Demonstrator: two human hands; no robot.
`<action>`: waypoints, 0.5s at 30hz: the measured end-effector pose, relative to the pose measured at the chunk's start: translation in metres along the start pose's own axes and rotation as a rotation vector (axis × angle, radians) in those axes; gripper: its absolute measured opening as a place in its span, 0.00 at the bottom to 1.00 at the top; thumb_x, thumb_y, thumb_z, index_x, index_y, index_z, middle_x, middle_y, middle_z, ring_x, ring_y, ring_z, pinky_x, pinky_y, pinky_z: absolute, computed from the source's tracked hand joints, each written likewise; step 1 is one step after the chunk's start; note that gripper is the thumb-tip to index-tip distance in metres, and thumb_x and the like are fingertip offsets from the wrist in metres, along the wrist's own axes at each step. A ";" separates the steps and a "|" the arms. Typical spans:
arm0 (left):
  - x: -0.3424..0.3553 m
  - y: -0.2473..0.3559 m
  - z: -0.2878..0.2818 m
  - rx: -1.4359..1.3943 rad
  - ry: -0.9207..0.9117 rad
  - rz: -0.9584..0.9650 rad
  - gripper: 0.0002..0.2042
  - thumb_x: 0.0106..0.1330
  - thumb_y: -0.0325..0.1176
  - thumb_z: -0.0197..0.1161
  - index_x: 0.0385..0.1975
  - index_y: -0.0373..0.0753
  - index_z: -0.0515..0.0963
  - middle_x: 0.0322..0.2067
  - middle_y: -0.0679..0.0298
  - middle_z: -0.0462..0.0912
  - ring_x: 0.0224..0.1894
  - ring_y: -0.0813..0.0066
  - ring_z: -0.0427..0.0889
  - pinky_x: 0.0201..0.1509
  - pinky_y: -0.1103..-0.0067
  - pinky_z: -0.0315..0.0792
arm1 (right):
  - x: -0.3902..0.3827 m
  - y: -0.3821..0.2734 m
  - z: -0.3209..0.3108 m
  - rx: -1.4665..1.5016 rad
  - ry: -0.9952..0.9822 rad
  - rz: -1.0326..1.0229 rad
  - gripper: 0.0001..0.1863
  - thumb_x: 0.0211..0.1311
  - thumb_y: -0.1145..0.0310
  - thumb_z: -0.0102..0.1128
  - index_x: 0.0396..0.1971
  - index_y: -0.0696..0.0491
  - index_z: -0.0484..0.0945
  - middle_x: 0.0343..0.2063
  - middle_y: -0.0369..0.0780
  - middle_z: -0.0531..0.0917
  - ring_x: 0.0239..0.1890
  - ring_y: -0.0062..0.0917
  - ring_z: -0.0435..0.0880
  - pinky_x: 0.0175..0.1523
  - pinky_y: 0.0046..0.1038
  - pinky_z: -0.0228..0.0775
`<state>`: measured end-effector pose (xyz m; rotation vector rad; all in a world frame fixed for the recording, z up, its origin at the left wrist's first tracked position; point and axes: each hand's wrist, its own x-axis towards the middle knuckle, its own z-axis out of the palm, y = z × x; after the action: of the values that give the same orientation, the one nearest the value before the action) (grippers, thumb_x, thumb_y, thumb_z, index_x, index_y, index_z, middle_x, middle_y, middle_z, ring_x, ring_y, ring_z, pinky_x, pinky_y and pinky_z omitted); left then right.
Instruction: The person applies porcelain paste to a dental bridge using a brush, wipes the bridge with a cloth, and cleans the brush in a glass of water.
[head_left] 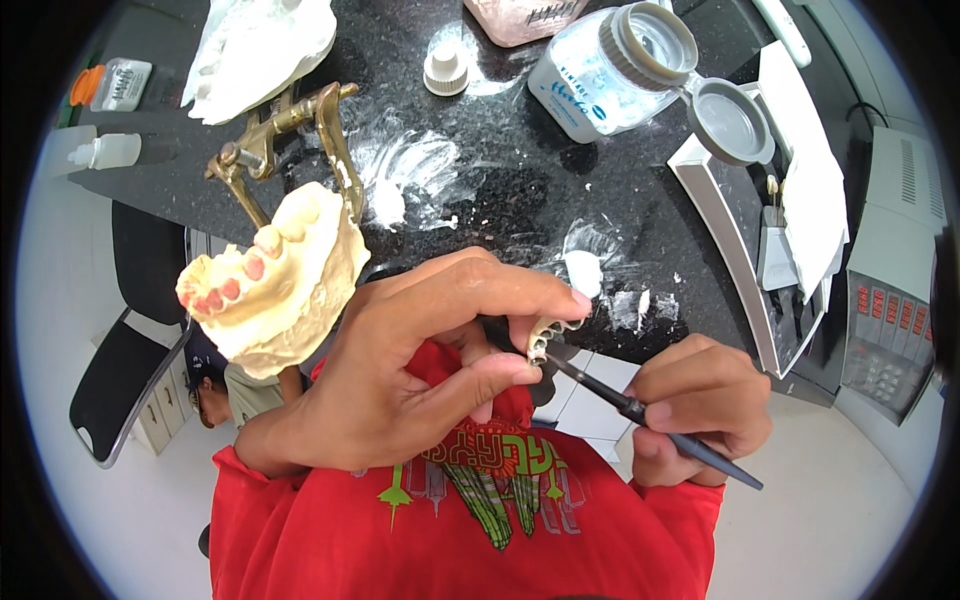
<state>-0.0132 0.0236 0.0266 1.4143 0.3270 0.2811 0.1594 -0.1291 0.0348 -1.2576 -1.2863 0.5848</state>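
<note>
A small metal dental framework (pixel 540 346), with a scalloped curve, is pinched between thumb and fingers of my left hand (pixel 425 370). My right hand (pixel 700 410) grips a slim dark brush-like tool (pixel 600 392), whose tip reaches the lower end of the framework; whether it touches is hard to tell. Left of my left hand, a cream plaster dental cast (pixel 300 310) with red-marked teeth is joined to a brass articulator (pixel 345 170) at the counter's near edge. A small mound of white powder (pixel 583 272) lies just beyond my fingers on the speckled black counter (pixel 460 190).
A lidded jar (pixel 590 90), a white cap (pixel 446 65), a white mould (pixel 250 45) and small bottles (pixel 110 150) stand behind. An open box (pixel 740 270) and a grey device (pixel 885 300) are at right. Another person (pixel 240 395) and a black chair (pixel 140 260) are lower left.
</note>
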 end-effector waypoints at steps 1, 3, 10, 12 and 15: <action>0.000 0.001 0.001 -0.015 0.007 -0.006 0.19 0.55 0.12 0.59 0.47 0.30 0.72 0.38 0.55 0.73 0.23 0.83 0.77 0.23 0.91 0.71 | -0.001 0.000 0.000 0.016 0.017 -0.002 0.14 0.37 0.78 0.73 0.27 0.58 0.78 0.23 0.42 0.81 0.23 0.29 0.83 0.25 0.21 0.75; 0.000 0.001 0.002 -0.049 0.030 -0.015 0.19 0.55 0.12 0.59 0.47 0.30 0.71 0.39 0.55 0.73 0.24 0.82 0.78 0.23 0.90 0.72 | -0.002 0.001 0.000 0.003 0.010 -0.015 0.14 0.37 0.78 0.73 0.27 0.58 0.78 0.24 0.42 0.81 0.23 0.29 0.83 0.25 0.21 0.75; -0.005 -0.008 0.010 -0.181 0.122 0.047 0.20 0.57 0.12 0.58 0.50 0.31 0.67 0.41 0.53 0.72 0.30 0.80 0.77 0.22 0.89 0.76 | -0.005 0.002 0.005 -0.084 0.014 -0.131 0.16 0.37 0.77 0.73 0.30 0.56 0.78 0.25 0.40 0.80 0.23 0.27 0.82 0.23 0.20 0.74; -0.006 -0.009 0.011 -0.140 0.129 0.082 0.22 0.56 0.11 0.58 0.50 0.32 0.63 0.38 0.52 0.71 0.26 0.78 0.78 0.20 0.88 0.76 | -0.004 0.002 0.006 -0.089 0.014 -0.139 0.16 0.38 0.77 0.73 0.30 0.56 0.78 0.24 0.39 0.80 0.23 0.26 0.82 0.22 0.20 0.74; -0.006 -0.010 0.013 -0.134 0.152 0.089 0.23 0.56 0.11 0.57 0.51 0.32 0.61 0.37 0.51 0.71 0.26 0.78 0.78 0.20 0.89 0.76 | -0.005 0.002 0.007 -0.095 0.016 -0.128 0.15 0.39 0.77 0.73 0.30 0.56 0.79 0.24 0.39 0.80 0.23 0.26 0.81 0.22 0.20 0.74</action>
<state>-0.0135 0.0079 0.0183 1.2797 0.3633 0.4773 0.1522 -0.1308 0.0300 -1.2451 -1.3837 0.4261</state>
